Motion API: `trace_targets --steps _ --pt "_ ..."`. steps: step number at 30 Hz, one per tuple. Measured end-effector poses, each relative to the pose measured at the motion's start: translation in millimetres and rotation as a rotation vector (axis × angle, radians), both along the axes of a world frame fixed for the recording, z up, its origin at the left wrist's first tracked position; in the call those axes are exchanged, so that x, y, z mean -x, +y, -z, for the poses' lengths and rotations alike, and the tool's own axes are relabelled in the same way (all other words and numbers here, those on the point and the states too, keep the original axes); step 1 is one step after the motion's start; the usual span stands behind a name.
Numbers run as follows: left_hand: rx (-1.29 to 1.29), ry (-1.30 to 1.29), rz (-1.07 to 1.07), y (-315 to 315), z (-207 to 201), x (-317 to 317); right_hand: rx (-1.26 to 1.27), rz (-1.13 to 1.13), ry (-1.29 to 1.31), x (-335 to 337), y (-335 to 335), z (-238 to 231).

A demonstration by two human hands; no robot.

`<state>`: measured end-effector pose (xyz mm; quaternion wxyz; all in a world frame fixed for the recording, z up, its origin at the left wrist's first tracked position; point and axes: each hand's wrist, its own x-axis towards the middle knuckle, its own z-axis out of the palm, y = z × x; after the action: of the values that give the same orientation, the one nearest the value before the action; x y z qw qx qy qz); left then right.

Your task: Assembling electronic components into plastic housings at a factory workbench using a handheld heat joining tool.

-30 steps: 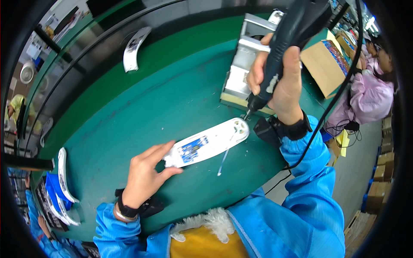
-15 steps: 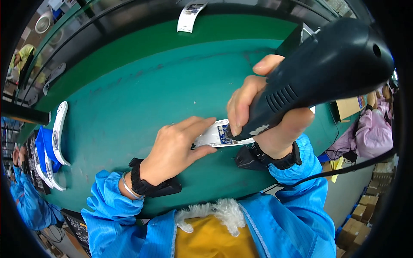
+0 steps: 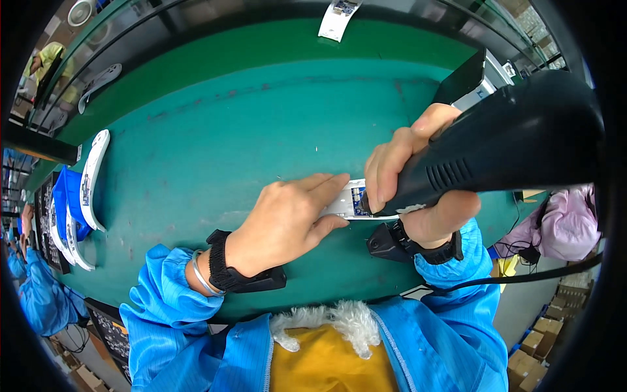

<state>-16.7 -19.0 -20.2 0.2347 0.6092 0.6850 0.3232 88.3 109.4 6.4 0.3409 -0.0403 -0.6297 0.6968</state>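
Observation:
My right hand (image 3: 400, 162) is wrapped round a black corded power tool shaped like an electric screwdriver (image 3: 522, 140). The tool's nose points down at a small blue circuit board (image 3: 358, 198) inside a curved white plastic housing (image 3: 336, 209); its tip is hidden behind my fingers. From the left, my left hand (image 3: 277, 219) grips the near end of that housing between thumb and fingers, pressing it to the green bench. The housing's right end is partly covered by the tool and my right hand.
At the left stand a blue bin (image 3: 67, 199) and several curved white housings (image 3: 95, 176). Another white part (image 3: 338, 21) lies beyond the bench's far edge. A dark box (image 3: 467, 78) sits at far right. The tool's black cable (image 3: 522, 279) crosses my right sleeve. Other people are at the sides.
The view has turned slightly, so bench and hands appear shifted. The tool's rear end sits lower in the picture. Both hands keep their hold on the tool and the housing.

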Motion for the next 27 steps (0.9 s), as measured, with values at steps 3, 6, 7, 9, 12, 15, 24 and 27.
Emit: trace_targets --steps 3,6,7,9,12,15,24,27 --pt "0.008 -0.019 -0.022 -1 0 0 0.040 0.043 0.046 3 -1 2" --pt "-0.141 -0.048 -0.087 0 5 2 -0.002 0.063 0.076 2 2 -4" --pt "-0.139 -0.046 -0.091 0 9 5 -0.049 0.085 0.086 5 4 -6" --pt "-0.127 -0.086 -0.091 0 3 16 0.096 0.112 0.249 2 9 -18" --pt "-0.264 0.128 -0.208 -1 -6 66 0.106 0.145 0.343 -26 45 -41" --pt "-0.307 0.344 -0.537 -5 -15 144 -0.011 0.294 0.340 -55 86 -42" --pt "0.145 0.460 -0.575 -19 26 326 -0.062 0.535 0.274 -71 107 -44" --pt "0.347 0.648 -0.707 -12 0 376 -0.140 0.541 0.146 -80 122 -43"
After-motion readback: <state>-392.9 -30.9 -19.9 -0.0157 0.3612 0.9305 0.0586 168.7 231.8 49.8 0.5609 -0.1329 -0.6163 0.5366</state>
